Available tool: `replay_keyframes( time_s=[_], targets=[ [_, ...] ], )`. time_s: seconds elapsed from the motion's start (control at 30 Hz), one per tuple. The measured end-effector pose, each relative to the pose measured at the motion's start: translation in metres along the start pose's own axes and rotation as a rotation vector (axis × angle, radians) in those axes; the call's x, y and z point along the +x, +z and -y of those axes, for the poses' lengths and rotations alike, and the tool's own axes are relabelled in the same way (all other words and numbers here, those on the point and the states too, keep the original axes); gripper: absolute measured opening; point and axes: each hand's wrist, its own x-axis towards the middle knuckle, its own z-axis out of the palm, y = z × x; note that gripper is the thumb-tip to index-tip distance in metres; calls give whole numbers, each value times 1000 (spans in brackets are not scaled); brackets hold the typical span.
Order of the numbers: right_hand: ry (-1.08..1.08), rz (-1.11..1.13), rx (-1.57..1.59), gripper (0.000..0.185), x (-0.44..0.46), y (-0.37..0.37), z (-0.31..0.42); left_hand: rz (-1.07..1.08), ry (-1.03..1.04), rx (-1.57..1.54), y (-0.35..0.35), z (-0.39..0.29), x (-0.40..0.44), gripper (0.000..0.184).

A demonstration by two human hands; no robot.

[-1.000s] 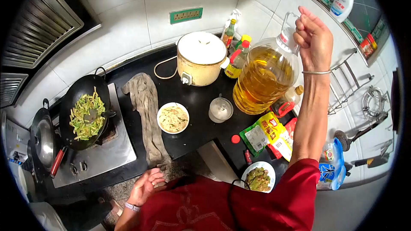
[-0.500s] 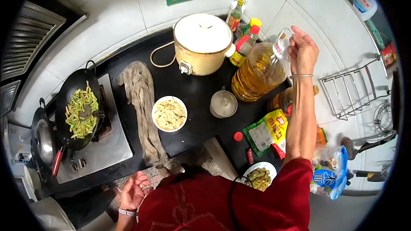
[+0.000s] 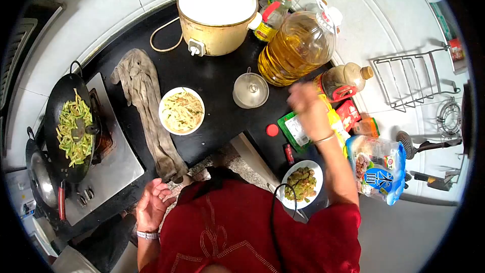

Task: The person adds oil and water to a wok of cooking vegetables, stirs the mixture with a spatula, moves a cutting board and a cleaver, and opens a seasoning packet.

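- While the right hand (image 3: 309, 110) hangs over the counter (image 3: 212, 76) by the green packet (image 3: 294, 130), its fingers are blurred (so I cannot tell how far they open, or whether they touch the packet)
- The oil jug (image 3: 298, 45) stands on the counter just beyond that hand, its handle out of the fingers' grip
- The left hand (image 3: 154, 205) is half open with loosely bent fingers, holds nothing, and is near the lower end of the grey cloth (image 3: 146, 106)
- Beside the cloth is a white bowl (image 3: 182, 132) of pale food; a small lidded pot (image 3: 250, 91) sits between the bowl and the jug
- The red cap (image 3: 272, 130) lies to the left of the green packet, and a plate (image 3: 318, 174) of food is below the packet
- The cooker (image 3: 217, 35) stands near the wall, lid on
- On the stove (image 3: 121, 164), a wok (image 3: 76, 173) holds cut green food
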Motion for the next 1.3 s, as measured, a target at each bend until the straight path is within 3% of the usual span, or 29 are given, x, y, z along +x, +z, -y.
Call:
replay_keyframes(
  time_s=[0.03,0.1,0.23,0.3,0.4,0.43,0.47,0.5,0.53,0.57,0.6,0.87,1.0,1.2,1.3],
  targets=[
    [-96,133,-234,29,-24,18,-7,7,-8,5,2,-1,1,52],
    [49,352,-259,49,-62,50,-20,17,-6,7,4,-3,5,51],
    [71,475,-320,46,-85,89,-50,20,-28,19,9,-7,8,49],
    [39,454,-283,42,-81,89,-49,32,-25,23,9,-6,8,48],
    [21,96,-24,37,-57,63,-47,19,-18,15,11,-9,8,46],
    [13,-63,170,34,-29,30,-13,13,-16,13,11,-9,6,46],
    [-72,-228,-1,31,-5,-2,-5,12,-14,8,11,-8,6,46],
    [34,-293,185,32,16,-35,9,10,-13,6,11,-9,5,45],
    [9,-325,40,33,36,-70,12,10,-11,2,10,-9,6,45],
    [114,-353,209,35,54,-95,42,13,-7,0,10,-8,6,45],
    [-5,-410,128,38,75,-111,45,13,-4,-2,9,-7,6,45],
    [98,-7,-108,37,169,-143,31,-31,52,-65,0,-6,-5,42],
    [-3,107,-355,38,183,-149,43,-65,70,-79,-3,-6,-9,42],
    [-16,127,-569,31,197,-146,52,-56,94,-71,-5,-5,-9,45],
    [173,39,-612,46,204,-136,47,-58,93,-77,-7,-4,-10,46]
  ],
)
